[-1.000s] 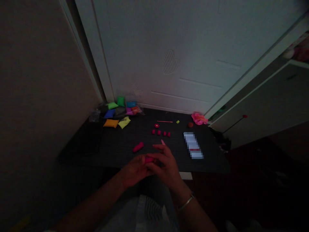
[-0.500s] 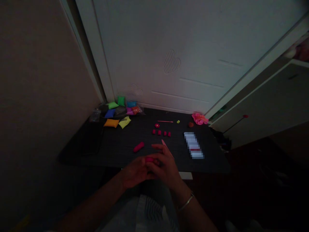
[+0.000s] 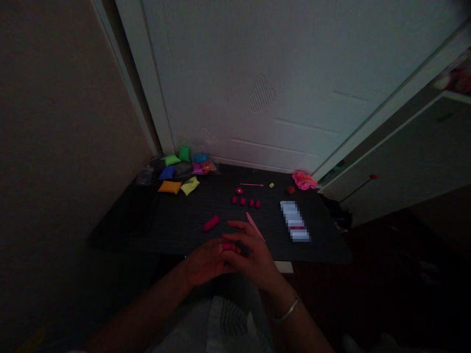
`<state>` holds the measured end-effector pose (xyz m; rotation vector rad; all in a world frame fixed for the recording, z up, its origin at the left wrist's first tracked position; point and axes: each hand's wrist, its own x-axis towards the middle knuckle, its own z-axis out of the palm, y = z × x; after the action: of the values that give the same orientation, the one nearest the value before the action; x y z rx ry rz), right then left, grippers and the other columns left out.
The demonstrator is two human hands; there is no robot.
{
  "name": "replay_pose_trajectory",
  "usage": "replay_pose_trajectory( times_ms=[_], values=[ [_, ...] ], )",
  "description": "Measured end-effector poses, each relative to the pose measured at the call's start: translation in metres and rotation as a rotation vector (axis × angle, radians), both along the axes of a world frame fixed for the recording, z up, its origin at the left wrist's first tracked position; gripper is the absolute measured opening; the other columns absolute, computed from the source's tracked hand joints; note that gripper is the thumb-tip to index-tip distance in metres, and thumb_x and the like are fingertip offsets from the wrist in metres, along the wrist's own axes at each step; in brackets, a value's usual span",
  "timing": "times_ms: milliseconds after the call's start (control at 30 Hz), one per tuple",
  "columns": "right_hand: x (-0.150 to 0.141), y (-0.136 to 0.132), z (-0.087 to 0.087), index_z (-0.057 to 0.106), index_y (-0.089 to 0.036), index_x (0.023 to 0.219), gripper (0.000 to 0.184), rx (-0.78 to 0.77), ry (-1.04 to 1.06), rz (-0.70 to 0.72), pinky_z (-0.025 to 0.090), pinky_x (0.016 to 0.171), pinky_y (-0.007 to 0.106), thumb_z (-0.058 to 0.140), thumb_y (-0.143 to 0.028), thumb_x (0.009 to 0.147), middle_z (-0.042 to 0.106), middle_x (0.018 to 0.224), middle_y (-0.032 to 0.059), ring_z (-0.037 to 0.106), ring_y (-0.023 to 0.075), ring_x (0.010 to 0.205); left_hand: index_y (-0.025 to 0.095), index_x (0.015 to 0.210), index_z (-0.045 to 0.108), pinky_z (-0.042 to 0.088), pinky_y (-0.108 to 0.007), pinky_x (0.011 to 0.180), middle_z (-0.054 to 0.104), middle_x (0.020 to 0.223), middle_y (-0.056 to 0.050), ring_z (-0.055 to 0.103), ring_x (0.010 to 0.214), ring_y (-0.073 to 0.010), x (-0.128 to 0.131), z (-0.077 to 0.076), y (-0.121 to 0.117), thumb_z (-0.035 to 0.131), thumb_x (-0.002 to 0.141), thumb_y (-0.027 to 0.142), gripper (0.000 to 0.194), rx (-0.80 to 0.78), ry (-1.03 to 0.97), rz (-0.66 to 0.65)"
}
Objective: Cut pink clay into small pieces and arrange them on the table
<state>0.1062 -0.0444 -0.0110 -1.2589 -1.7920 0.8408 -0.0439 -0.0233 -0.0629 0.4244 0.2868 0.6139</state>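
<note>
A person's left hand (image 3: 206,261) and right hand (image 3: 250,251) grip a small magenta clay piece (image 3: 227,246) between them at the dark table's (image 3: 176,233) near edge; a magenta clay roll (image 3: 211,223) lies just beyond them

pink piece (image 3: 227,247): half-hidden by fingers | left hand (image 3: 206,261): partly behind right hand (image 3: 250,251) | strip (image 3: 295,221), worktop's (image 3: 176,218) right edge: pixelated | yellow bit (image 3: 271,185), far edge: too small to identify

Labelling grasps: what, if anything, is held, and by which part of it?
A small magenta, clay-like lump, between left grip and right grip. Much of it is hidden; which part is held cannot be told.
</note>
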Motion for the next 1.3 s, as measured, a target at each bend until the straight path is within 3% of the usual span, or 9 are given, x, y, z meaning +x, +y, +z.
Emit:
replay_pose_trajectory(
  times_ms=[233,467,633,800,900,967,1100,1200,1300],
  values=[
    [0.0,-0.001,-0.001,0.067,-0.029,0.088,0.017,-0.052,0.105,0.002,0.043,0.087,0.034,0.064,-0.028,0.072,0.051,0.116,0.0033,0.049,0.019,0.108,0.014,0.094,0.063,0.039,-0.041,0.088,0.061,0.096,-0.008,0.055,0.095,-0.0225,-0.003,0.002,0.002,0.066,0.067,0.04,0.037,0.046,0.006,-0.047],
    [-0.001,-0.001,0.002,0.068,-0.028,0.086,0.013,-0.087,0.128,0.007,0.043,0.087,0.032,0.061,-0.028,0.075,0.052,0.115,0.0033,0.05,0.0174,0.106,0.013,0.086,0.065,0.04,-0.041,0.088,0.062,0.091,-0.008,0.056,0.093,-0.0224,-0.002,0.003,0.002,0.07,0.064,0.039,0.034,0.062,0.062,-0.025],
    [0.001,-0.002,0.0,0.064,-0.029,0.097,0.025,-0.026,0.077,-0.006,0.041,0.089,0.033,0.064,-0.028,0.072,0.049,0.118,0.0036,0.047,0.0185,0.109,0.013,0.088,0.065,0.041,-0.037,0.086,0.063,0.093,-0.008,0.057,0.09,-0.0196,-0.003,0.001,0.004,0.068,0.066,0.037,0.033,0.06,0.057,0.002],
    [0.005,-0.002,0.001,0.066,-0.025,0.089,0.016,-0.015,-0.007,0.01,0.045,0.075,0.027,0.062,-0.025,0.074,0.055,0.095,0.0033,0.054,0.0148,0.09,0.012,0.081,0.065,0.041,-0.04,0.086,0.064,0.089,-0.008,0.059,0.085,-0.0186,-0.002,0.0,0.005,0.065,0.071,0.034,0.024,0.028,0.079,0.024],
    [0.017,0.004,0.0,0.065,-0.022,0.087,0.014,-0.034,-0.03,-0.063,0.044,0.066,0.024,0.058,-0.027,0.076,0.057,0.08,0.0009,0.055,0.0121,0.074,0.012,0.089,0.064,0.04,-0.042,0.086,0.064,0.098,-0.012,0.057,0.094,-0.0225,-0.002,0.006,0.009,0.061,0.073,0.04,0.032,0.059,0.166,0.031],
    [0.03,0.014,-0.004,0.065,-0.021,0.084,0.016,-0.055,-0.051,-0.229,0.043,0.062,0.024,0.058,-0.032,0.076,0.059,0.076,0.0005,0.055,0.0123,0.068,0.013,0.094,0.063,0.041,-0.04,0.085,0.063,0.103,-0.013,0.055,0.1,-0.0242,-0.003,0.012,0.014,0.061,0.072,0.04,0.035,0.137,0.325,0.097],
    [0.06,0.045,-0.018,0.063,-0.017,0.086,0.027,-0.188,-0.215,-0.582,0.042,0.06,0.026,0.052,-0.04,0.077,0.064,0.079,0.0038,0.059,0.0161,0.069,0.016,0.092,0.064,0.044,-0.035,0.08,0.065,0.1,-0.009,0.057,0.096,-0.0228,-0.01,0.021,0.03,0.06,0.071,0.04,0.032,0.425,0.824,0.438],
    [0.075,0.068,-0.028,0.061,-0.015,0.094,0.028,-0.217,-0.482,-0.694,0.041,0.064,0.027,0.046,-0.035,0.081,0.066,0.087,0.0067,0.06,0.0186,0.078,0.018,0.09,0.064,0.042,-0.037,0.084,0.065,0.096,-0.006,0.057,0.093,-0.0213,-0.019,0.018,0.043,0.055,0.074,0.042,0.03,0.838,1.145,0.584],
    [0.079,0.085,-0.035,0.058,-0.015,0.103,0.03,-0.207,-0.631,-0.709,0.04,0.069,0.028,0.043,-0.031,0.083,0.064,0.095,0.0091,0.059,0.0201,0.087,0.02,0.094,0.064,0.04,-0.039,0.089,0.064,0.1,-0.006,0.055,0.097,-0.0218,-0.028,0.008,0.053,0.053,0.075,0.041,0.03,1.225,1.341,0.58]
  ],
)
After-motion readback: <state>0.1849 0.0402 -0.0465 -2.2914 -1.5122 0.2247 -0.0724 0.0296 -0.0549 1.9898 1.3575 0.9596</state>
